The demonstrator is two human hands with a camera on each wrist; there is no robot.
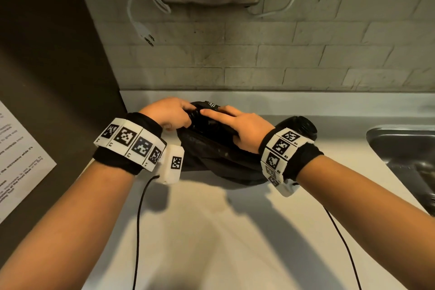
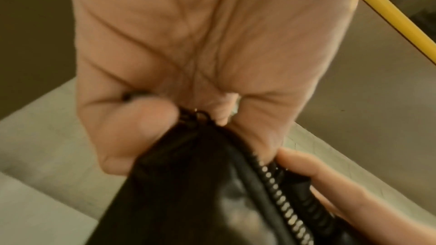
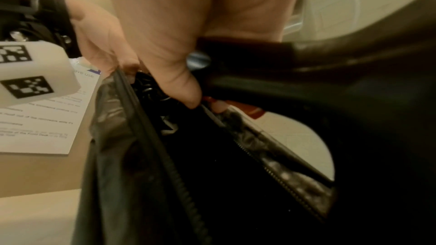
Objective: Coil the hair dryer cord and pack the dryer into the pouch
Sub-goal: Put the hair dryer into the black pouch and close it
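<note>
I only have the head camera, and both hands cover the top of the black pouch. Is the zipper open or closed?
Observer: Open. The right wrist view shows the pouch mouth gaping, zipper teeth apart.
Operator: What is the left hand gripping?
Observer: The left wrist view shows the left hand pinching the pouch edge at the zipper's end.
Operator: And the right?
Observer: The right hand pinches the opposite edge; most of the dryer shows outside the mouth.
</note>
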